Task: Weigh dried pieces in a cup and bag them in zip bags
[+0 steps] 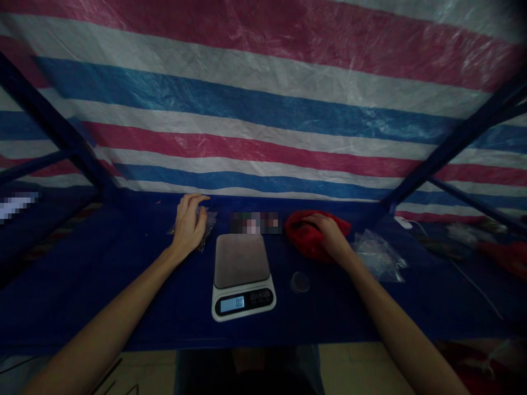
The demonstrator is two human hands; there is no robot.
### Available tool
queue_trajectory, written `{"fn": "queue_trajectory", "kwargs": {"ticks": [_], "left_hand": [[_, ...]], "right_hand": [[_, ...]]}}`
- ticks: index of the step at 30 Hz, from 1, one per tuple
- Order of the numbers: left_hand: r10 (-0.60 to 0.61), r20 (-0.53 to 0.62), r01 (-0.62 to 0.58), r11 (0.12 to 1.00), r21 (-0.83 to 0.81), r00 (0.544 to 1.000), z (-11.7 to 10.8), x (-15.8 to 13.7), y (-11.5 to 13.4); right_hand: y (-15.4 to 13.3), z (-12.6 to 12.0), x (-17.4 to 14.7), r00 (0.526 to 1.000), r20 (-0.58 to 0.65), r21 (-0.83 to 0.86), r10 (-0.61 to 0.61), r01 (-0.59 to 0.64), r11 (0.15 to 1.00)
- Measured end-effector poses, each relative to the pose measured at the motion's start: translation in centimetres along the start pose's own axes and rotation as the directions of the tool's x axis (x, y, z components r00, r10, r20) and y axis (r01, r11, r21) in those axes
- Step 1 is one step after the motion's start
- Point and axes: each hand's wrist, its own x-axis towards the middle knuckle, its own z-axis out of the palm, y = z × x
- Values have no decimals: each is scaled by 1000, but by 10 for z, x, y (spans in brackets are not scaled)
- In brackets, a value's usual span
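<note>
My left hand [190, 224] rests over small clear plastic bags [209, 224] with dark contents, left of the scale; its fingers are stretched and the thumb stands apart. A red cloth-like bag [304, 241] lies to the right, and my right hand [327, 230] reaches into it, so the fingertips are hidden. Between the hands sits a white digital kitchen scale [242, 277] with a bare weighing plate; its display reads 0.0. Just right of the scale is a small round clear cup or lid [300, 282].
Clear plastic bags [379, 255] lie beside my right forearm. Behind the scale is a blurred-out item [255, 223]. The blue tabletop [164, 323] ends at a striped tarp [263, 115], with blue frame bars [444, 145] on both sides. A white tag [402, 222] lies far right.
</note>
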Motion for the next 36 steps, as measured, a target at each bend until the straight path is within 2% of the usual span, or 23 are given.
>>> {"fn": "queue_trajectory", "kwargs": {"ticks": [10,13,21,24,28,31,34,36], "left_hand": [[-4,-37,4,1000,-20,999,-4,3,0],[-17,-24,17,1000,-16,1000,-4,3,1],[-1,-10,1,1000,-12,1000,-2,3,0],[-2,-8,2,1000,-4,1000,-2,3,0],[14,-7,-14,1000,-8,1000,-3,3,0],[9,-18,-9,1000,-7,1000,-3,3,-1],[-2,-15,1,1000,-18,1000,-2,3,-1],[-1,-3,1,999,-39,1000,0,3,1]], "right_hand": [[-7,-14,9,977,-215,103,-8,31,994],[-12,-26,10,965,-261,106,-11,40,994],[-56,-82,8,963,-265,110,-57,89,990],[-78,-91,-1,972,-212,142,-106,138,980],[-98,-73,-27,990,-89,298,-105,127,946],[-100,-46,-52,997,55,435,-49,20,900],[-97,-29,-68,989,151,448,9,-76,891],[-96,-28,-71,987,159,400,6,-70,914]]}}
